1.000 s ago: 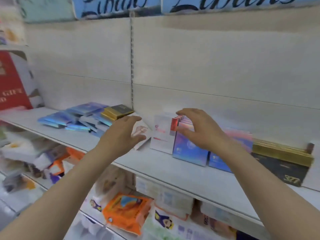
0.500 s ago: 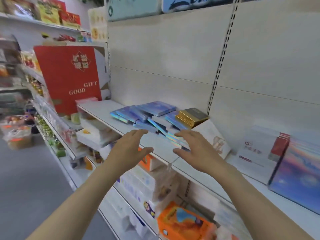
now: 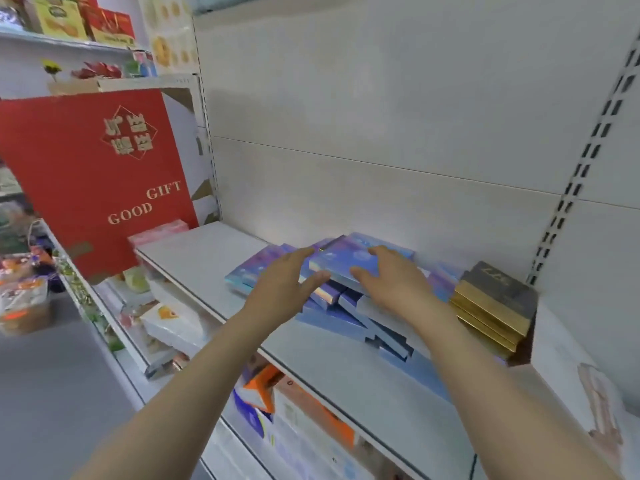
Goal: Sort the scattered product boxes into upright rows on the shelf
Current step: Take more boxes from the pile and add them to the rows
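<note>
Shop aisle. Pale grey back panel (image 3: 381, 109) rises behind the white shelf board (image 3: 363, 379), a horizontal seam running across it. Slotted upright rail (image 3: 585, 161) at far right. Grey floor (image 3: 45, 393) at near left. Red gift box (image 3: 93, 174) with gold lettering stands on the left. Upper shelf (image 3: 52, 39) at far left carries yellow and red cartons. Lower shelves hold blurred packets. Light even and soft.

Shop: stocked retail shelf (image 3: 214, 258), packaged goods, red gift box (image 3: 93, 178).
</note>
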